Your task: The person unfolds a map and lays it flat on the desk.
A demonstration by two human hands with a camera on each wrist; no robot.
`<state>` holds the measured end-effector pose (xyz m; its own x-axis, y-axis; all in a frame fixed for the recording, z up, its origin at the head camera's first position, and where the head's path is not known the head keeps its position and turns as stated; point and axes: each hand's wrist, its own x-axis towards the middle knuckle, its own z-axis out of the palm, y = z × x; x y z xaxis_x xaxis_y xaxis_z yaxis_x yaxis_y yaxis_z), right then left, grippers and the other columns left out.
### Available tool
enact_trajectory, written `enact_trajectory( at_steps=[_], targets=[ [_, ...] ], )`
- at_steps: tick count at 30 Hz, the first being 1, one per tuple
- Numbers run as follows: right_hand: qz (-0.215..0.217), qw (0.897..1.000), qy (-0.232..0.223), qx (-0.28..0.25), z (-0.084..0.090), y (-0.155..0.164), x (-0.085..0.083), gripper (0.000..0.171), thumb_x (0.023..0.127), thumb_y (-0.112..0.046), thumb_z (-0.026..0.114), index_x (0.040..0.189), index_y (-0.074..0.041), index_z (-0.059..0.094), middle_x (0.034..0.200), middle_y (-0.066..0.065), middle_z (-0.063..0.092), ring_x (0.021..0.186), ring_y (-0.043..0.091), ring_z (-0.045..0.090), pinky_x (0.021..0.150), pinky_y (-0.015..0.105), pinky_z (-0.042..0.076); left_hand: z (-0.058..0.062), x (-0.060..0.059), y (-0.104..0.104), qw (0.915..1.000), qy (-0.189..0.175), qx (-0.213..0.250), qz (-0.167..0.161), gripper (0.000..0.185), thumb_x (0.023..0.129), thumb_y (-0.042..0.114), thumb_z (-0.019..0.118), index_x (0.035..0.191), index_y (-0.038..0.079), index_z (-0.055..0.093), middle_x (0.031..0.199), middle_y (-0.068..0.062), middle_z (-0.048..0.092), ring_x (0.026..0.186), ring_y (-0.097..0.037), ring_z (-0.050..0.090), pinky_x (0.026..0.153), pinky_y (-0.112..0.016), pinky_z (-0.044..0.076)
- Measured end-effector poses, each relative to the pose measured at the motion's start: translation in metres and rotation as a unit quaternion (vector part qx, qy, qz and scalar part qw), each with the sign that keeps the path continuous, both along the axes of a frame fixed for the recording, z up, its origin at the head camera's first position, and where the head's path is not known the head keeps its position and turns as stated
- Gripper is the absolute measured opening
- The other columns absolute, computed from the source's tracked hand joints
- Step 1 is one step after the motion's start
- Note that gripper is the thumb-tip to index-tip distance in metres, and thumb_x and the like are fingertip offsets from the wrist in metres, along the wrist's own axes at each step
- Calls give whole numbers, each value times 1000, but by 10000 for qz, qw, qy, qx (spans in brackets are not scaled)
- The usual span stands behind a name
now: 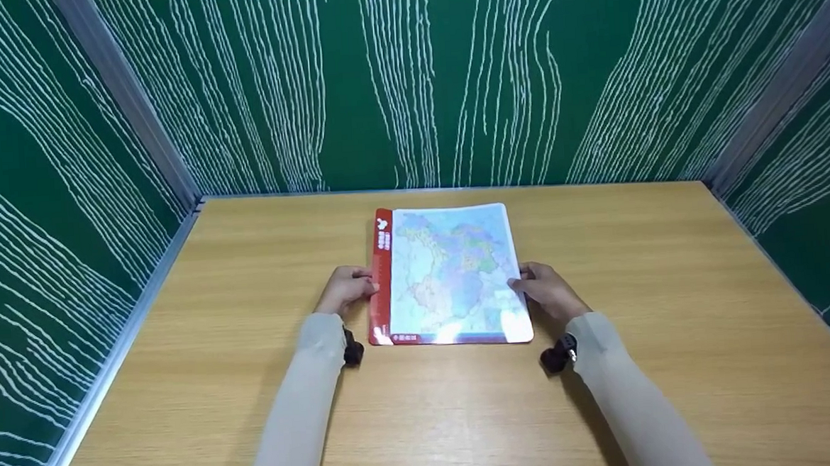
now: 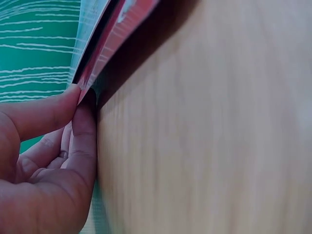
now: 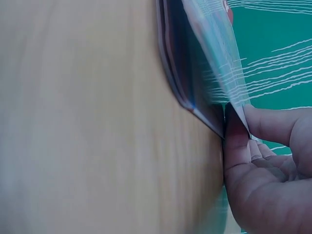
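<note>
A glossy map sheet [image 1: 453,273] with a red strip along its left side lies in the middle of the table in the head view. At its left edge my left hand [image 1: 347,288] pinches the red border [image 2: 105,53] between thumb and fingers. My right hand [image 1: 547,288] pinches the opposite edge, thumb on top and fingers beneath. Seen from the right wrist, the top sheet [image 3: 222,63] stands apart from darker layers [image 3: 178,73] under it. Whether these layers are joined to the top sheet I cannot tell.
The wooden table [image 1: 245,249] ends at green walls [image 1: 343,87] with white wavy lines at the back and both sides. Grey posts [image 1: 127,99] stand at the back corners. Dark wrist devices [image 1: 352,348] sit under both sleeves.
</note>
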<state>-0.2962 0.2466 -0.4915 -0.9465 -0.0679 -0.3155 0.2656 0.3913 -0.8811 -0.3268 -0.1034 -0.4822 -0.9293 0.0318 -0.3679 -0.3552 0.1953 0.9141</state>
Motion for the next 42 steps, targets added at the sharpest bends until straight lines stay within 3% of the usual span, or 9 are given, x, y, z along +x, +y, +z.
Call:
enact_trajectory(
  at_steps=[15,20,28,34,42],
  targets=[
    [-26,10000,-54,-16,2,1,2,33,97,-16,54,122,4,47,94,4,49,85,17,46,72,26,43,1,1,-2,9999,-18,-157,-54,37,83,-10,59,120,-4,63,118,-20,63,84,-16,60,69,-23,54],
    [-89,9998,-152,6,4,2,1,43,96,-18,56,132,4,45,99,5,52,87,16,49,73,25,45,2,1,-2,9999,52,-82,-64,38,83,-12,58,120,-6,62,114,-19,63,80,-14,60,66,-22,53],
    [-112,9999,-119,-37,5,4,0,33,96,-16,57,122,3,52,93,3,54,82,15,49,70,26,45,2,1,-1,9999,71,-115,23,36,81,-13,58,117,-7,62,111,-19,63,76,-14,60,64,-21,53],
    [-149,9995,-291,-9,4,5,0,44,95,-17,59,133,3,49,105,7,58,90,15,53,76,25,47,1,2,-1,9994,181,-288,26,34,80,-12,60,113,-9,63,102,-17,64,74,-13,59,63,-21,53],
    [-240,9993,-281,-81,6,4,0,48,94,-14,59,135,7,46,105,8,60,85,12,54,73,22,48,4,2,-2,9994,147,-325,-19,33,80,-12,60,113,-9,62,97,-14,62,72,-12,59,62,-20,52]
  ],
)
